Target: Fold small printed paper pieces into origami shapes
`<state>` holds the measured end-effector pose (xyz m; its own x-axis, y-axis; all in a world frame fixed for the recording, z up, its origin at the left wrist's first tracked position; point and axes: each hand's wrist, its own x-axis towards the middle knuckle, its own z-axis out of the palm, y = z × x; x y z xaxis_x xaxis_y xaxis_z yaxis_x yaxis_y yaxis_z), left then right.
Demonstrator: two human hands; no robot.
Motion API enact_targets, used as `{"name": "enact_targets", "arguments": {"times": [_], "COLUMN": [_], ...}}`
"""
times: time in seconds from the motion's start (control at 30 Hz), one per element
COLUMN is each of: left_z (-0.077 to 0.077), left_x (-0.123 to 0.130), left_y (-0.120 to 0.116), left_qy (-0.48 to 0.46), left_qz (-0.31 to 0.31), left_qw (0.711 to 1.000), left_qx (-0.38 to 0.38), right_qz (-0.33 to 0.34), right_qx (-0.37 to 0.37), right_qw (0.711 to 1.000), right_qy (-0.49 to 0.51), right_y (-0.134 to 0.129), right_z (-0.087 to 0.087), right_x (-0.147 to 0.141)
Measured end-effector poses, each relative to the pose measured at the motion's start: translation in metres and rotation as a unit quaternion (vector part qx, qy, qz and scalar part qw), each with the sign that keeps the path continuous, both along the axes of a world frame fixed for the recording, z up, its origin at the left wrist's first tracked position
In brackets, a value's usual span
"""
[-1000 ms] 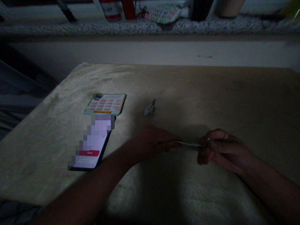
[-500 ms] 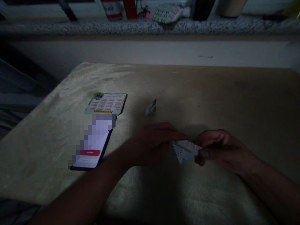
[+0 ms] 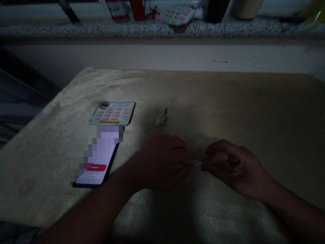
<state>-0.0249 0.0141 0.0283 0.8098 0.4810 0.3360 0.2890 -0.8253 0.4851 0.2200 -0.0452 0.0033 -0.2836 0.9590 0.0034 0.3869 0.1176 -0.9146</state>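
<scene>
Being pinched at one end by the left hand [image 3: 164,161] and at the other by the right hand [image 3: 238,166], over the table [image 3: 254,112], the thin paper piece [image 3: 197,163] is best pressed lightly, evenly; small rows on the printed card [image 3: 113,113] and canister [image 3: 118,11] lettering cannot be read

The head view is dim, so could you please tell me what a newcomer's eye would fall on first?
The glowing phone at the left of the table probably comes first, with a printed card beyond it. Next come the left hand and right hand, nearer the middle, holding a thin paper between them; a small folded piece sits beyond the left one.
</scene>
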Motion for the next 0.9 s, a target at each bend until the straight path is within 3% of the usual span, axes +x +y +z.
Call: {"name": "enact_targets", "arguments": {"times": [0.1, 0.23, 0.37, 0.63, 0.9], "left_z": [-0.007, -0.012, -0.015, -0.014, -0.020], "left_x": [0.002, 0.005, 0.008, 0.014, 0.022], "left_y": [0.001, 0.000, -0.002, -0.001, 0.001], "left_qy": [0.009, -0.020, -0.022, 0.045, -0.026], "left_qz": [0.007, 0.011, 0.016, -0.009, 0.028], "left_qw": [1.000, 1.000, 0.999, 0.982, 0.944], "left_qx": [0.026, 0.006, -0.039, -0.181, -0.329], "right_qz": [-0.053, -0.110, -0.083, -0.058, -0.042], "right_qx": [-0.023, -0.059, -0.085, -0.088, -0.084], "right_qw": [0.997, 0.981, 0.974, 0.982, 0.984], "right_qy": [0.051, 0.149, 0.194, 0.156, 0.152], "right_y": [0.003, 0.009, 0.015, 0.013, 0.015], "right_z": [0.002, 0.004, 0.004, 0.007, 0.003], "right_x": [-0.001, -0.002, 0.000, -0.005, -0.008]}}
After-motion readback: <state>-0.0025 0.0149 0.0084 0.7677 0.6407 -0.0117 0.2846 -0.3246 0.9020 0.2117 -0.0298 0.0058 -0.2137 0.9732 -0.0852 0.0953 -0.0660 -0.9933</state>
